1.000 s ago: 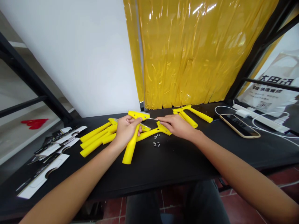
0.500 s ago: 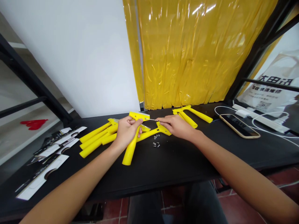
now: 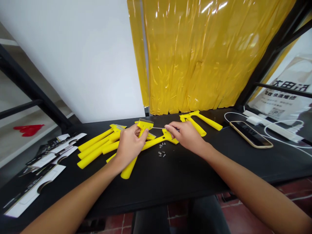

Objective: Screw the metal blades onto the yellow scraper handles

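Note:
My left hand (image 3: 131, 143) is closed around a yellow scraper (image 3: 129, 168), its head up and its handle slanting down toward me. A strip of blade shows along the head's top edge. My right hand (image 3: 186, 135) pinches a thin screwdriver (image 3: 158, 128), whose shaft points left to the side of that head; whether the tip touches a screw is too small to tell. Below the hands lies another yellow scraper (image 3: 156, 141). Several small screws and nuts (image 3: 161, 154) are scattered on the black table (image 3: 185, 172). More yellow scrapers (image 3: 95, 149) lie left of my left hand.
Two yellow handles (image 3: 209, 120) lie at the back right. A phone (image 3: 251, 134) rests beside a white power strip (image 3: 275, 126) and cables. White and black cardboard sleeves (image 3: 36, 191) are piled at the left. A white panel (image 3: 97, 58) and yellow plastic curtain (image 3: 195, 58) stand behind.
The held scraper's head has turned and tilted slightly, and its handle end has swung left and toward me. My right hand still holds the screwdriver against or near it. The view has shifted slightly.

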Demonstrator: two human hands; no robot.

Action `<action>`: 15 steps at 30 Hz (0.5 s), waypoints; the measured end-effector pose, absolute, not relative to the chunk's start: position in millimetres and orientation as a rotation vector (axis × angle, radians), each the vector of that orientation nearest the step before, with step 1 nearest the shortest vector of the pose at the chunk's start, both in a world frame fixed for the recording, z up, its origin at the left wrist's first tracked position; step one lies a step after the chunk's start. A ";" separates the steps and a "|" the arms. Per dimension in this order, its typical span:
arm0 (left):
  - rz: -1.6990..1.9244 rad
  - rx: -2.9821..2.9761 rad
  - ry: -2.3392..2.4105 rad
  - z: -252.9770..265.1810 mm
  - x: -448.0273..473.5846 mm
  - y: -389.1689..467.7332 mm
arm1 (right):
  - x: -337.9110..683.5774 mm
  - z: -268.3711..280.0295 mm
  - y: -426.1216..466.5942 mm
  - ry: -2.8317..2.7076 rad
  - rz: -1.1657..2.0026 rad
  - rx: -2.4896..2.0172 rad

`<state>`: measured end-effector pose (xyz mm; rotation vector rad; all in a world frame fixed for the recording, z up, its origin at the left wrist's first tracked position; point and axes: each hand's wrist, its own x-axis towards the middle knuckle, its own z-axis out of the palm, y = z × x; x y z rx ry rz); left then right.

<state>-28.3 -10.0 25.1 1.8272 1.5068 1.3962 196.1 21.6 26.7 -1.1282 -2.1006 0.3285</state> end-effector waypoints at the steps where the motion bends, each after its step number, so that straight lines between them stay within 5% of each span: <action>1: 1.401 1.800 1.499 24.4 -28.1 -9.3 | 195.4 25.0 21.5 -2.106 0.316 -1.138; 8: 1.397 1.696 1.577 28.3 -36.0 -0.8 | 192.3 17.0 22.5 -2.062 0.558 -1.005; 15: 1.219 1.646 1.540 13.7 -39.3 4.0 | 196.0 18.9 22.7 -2.086 0.463 -1.107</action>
